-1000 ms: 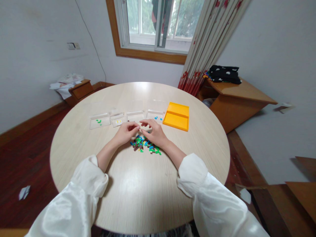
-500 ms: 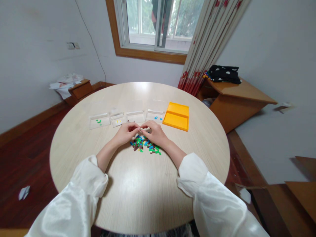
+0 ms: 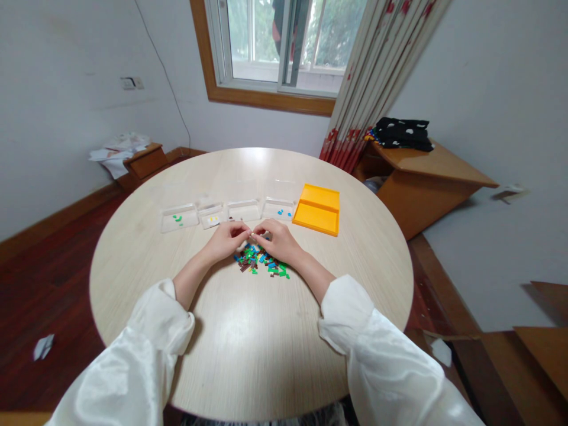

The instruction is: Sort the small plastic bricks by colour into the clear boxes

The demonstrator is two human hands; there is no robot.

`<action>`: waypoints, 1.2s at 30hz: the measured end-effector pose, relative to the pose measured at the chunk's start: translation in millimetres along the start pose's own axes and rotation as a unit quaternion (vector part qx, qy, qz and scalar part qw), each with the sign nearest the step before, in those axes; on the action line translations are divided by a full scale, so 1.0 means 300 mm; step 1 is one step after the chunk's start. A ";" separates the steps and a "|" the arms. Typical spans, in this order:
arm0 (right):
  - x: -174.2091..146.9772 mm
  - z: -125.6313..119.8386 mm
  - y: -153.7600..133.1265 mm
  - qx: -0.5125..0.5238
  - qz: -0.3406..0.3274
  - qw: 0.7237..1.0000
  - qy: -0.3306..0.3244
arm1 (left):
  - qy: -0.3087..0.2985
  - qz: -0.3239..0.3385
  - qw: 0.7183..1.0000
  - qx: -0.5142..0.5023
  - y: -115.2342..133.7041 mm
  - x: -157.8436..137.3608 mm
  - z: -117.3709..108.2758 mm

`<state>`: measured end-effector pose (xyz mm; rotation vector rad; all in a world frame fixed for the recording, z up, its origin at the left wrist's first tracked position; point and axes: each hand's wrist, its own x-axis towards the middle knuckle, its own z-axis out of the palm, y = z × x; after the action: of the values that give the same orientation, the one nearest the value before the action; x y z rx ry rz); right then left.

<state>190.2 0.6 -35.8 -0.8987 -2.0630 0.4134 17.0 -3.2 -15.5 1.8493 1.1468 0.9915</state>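
- Head view, looking down over a round pale table (image 3: 257, 355): two bare hands worked at the middle, both white sleeves (image 3: 153, 334) turned back at the wrists.
- Left hand (image 3: 229, 240): curled inward, thumb and fingers drawn close together, above the far left edge of the pile.
- Right hand (image 3: 278, 241): mirrored it, fingers bent, thumb toward the left hand's fingertips. Tips of the two hands met or nearly met; a tiny pale bit showed there. Too small to tell what it was, or which hand had hold of it.
- Pile of small plastic pieces (image 3: 255, 258): on the table, below and between the wrists. Green, blue, dark brown, some yellow; loosely heaped, strays at the near right.
- Beyond the hands, a row of clear trays. Leftmost tray (image 3: 167, 225) held a few green pieces (image 3: 178, 219). The smaller tray (image 3: 205, 223) beside it held yellow pieces (image 3: 213, 219).
- Third tray (image 3: 244, 210): a dark speck by its near left corner, unclear. Fourth tray (image 3: 271, 208): a few blue pieces (image 3: 280, 212).
- Orange case (image 3: 316, 221): lay open, just right of the fourth tray.
- Surroundings: window (image 3: 252, 41) ahead, patterned curtain (image 3: 381, 65) to its right, folded black cloth (image 3: 403, 134) on a wooden desk (image 3: 437, 168), papers (image 3: 118, 152) heaped at the left wall.
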 end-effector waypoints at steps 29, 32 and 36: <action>0.009 -0.018 0.052 -0.024 0.025 0.995 0.090 | 0.365 -0.056 0.929 0.033 -0.078 0.033 -0.109; 0.010 -0.026 0.051 -0.026 0.028 0.994 0.101 | 0.367 -0.057 0.928 0.027 -0.079 0.034 -0.111; 0.011 -0.035 0.050 -0.036 0.030 0.993 0.110 | 0.367 -0.058 0.928 0.022 -0.079 0.036 -0.112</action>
<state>204.2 13.1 -36.1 -1.0054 -1.8627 0.2612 -17.8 20.9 -19.1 1.4331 1.6894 1.6671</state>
